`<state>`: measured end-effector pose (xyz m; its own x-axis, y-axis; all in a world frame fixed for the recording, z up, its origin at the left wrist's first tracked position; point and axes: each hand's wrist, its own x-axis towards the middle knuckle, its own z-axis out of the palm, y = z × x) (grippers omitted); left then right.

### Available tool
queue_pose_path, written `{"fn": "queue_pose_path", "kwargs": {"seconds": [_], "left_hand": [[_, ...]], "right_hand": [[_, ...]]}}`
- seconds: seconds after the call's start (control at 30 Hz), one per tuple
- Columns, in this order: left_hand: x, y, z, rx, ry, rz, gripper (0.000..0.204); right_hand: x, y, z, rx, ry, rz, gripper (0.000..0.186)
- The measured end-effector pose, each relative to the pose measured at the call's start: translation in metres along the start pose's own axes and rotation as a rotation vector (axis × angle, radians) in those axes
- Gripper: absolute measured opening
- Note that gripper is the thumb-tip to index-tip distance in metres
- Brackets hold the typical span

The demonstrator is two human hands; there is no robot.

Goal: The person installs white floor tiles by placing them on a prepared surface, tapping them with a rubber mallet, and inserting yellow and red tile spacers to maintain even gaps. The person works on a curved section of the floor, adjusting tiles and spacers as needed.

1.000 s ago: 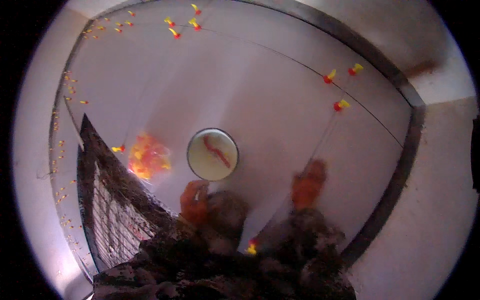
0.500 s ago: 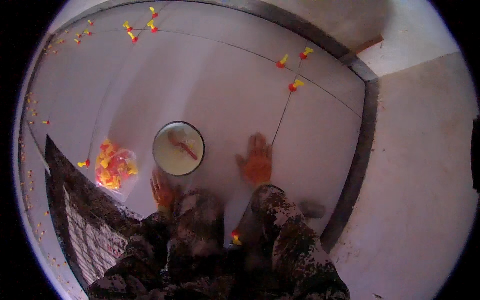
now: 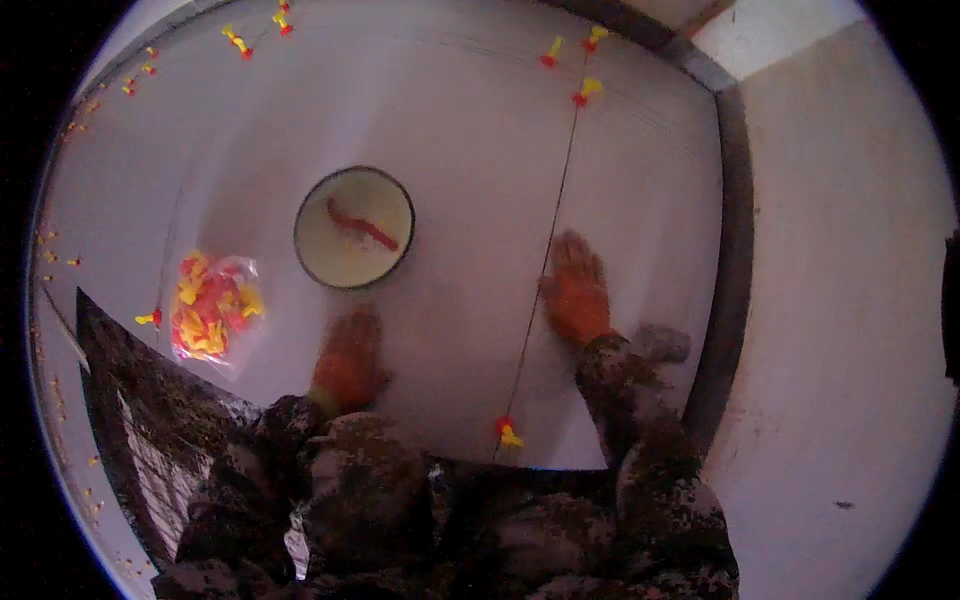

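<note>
- Both hands are pressed flat on big pale floor tiles [image 3: 450, 150]. The left hand [image 3: 348, 358] sits palm down, fingers spread, holding nothing, just below a round bowl.
- The right hand [image 3: 575, 290] is flat too, open and empty, lying right along the thin joint line [image 3: 556, 210] between two tiles, probably to feel or hold them level.
- The bowl [image 3: 354, 240] sits on the tile just above the left hand, a red strip-like thing [image 3: 362, 226] inside; can't tell what it is.
- A red and yellow clip [image 3: 508, 432] sits on the joint near the knees, more clips [image 3: 575, 62] further up the same line.
- Clear bag of those clips [image 3: 212, 308] lies left of the bowl, within easy reach.
- Dark ridged adhesive bed [image 3: 140, 420] at the lower left, not tiled yet.
</note>
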<state>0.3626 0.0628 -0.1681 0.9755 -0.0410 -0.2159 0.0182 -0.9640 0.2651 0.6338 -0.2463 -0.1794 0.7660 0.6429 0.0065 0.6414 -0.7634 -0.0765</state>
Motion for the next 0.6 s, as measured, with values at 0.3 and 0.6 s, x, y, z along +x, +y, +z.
{"fn": "queue_pose_path", "kwargs": {"seconds": [0.3, 0.6], "left_hand": [[0.109, 0.100, -0.009, -0.003, 0.005, 0.683, 0.080], [0.229, 0.166, 0.020, 0.036, 0.175, 0.531, 0.078]], "right_hand": [[-0.197, 0.045, -0.042, 0.132, 0.404, 0.526, 0.057], [-0.252, 0.063, -0.019, 0.405, 0.098, 0.909, 0.045]]}}
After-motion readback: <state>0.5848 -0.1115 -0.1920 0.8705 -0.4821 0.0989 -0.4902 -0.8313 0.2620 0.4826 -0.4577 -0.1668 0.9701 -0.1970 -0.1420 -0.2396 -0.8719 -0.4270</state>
